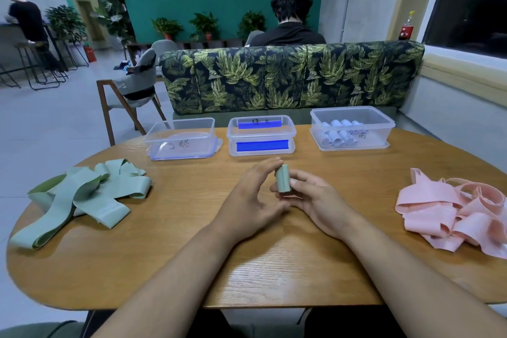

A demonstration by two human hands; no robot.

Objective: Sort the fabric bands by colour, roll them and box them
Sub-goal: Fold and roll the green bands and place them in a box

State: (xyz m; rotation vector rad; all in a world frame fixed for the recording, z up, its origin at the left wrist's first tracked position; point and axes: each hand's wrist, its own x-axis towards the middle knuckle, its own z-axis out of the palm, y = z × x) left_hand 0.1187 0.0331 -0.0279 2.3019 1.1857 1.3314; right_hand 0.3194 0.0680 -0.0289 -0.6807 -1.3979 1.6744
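We hold a green roll (283, 181) upright between our two hands, just above the middle of the table (192, 269). Our left hand (252, 195) comes in from the roll's left, back of the hand up, fingers loosely bent, with the longest fingertip reaching the roll's top edge. Our right hand (315, 200) comes in from the right, its fingers curled against the roll's right side. Both hands grip the roll with their fingertips, and the roll stands clear of both palms. We cannot tell whose fingertip shows at the roll's lower left.

The green bands (82, 195) lie in a loose heap on the left of the table, well apart from our left hand, one long loop trailing toward the near-left edge. The pink bands (461, 211) lie heaped on the right, well apart from our right hand.

Three clear boxes stand in a row along the far edge, beyond the roll. The left box (181, 143) has handwriting on its front. The middle box (262, 136), straight beyond our hands, shows two blue strips. The right box (351, 129) holds pale rolls (340, 134).
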